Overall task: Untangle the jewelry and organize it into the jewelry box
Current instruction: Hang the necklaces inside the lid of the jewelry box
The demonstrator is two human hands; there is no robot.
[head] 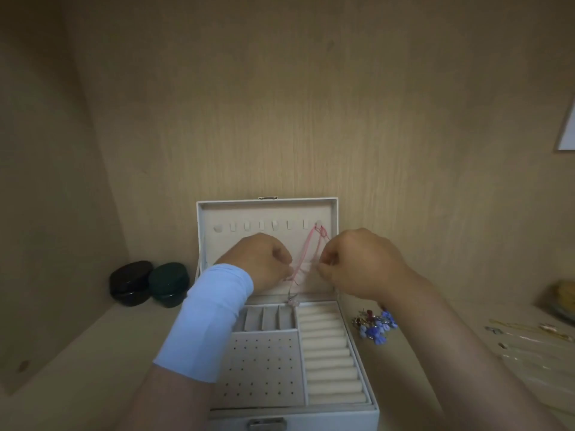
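Cord necklace (311, 244) on soft-lined lid (264, 213)

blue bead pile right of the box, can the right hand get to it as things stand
Probably yes. The blue bead pile lies in the open beside the jewelry box, just under the right wrist. But the right hand is pinching the pink cord and must let go first.

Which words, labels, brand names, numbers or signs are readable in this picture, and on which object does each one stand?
No text can be read anywhere in this view.
Jewelry box: no print shows on its lid, its tray or its front clasp.
Black round case and green round case: plain lids.
White sheet at the right edge: blank where visible.
Pink cord: no tag seen.
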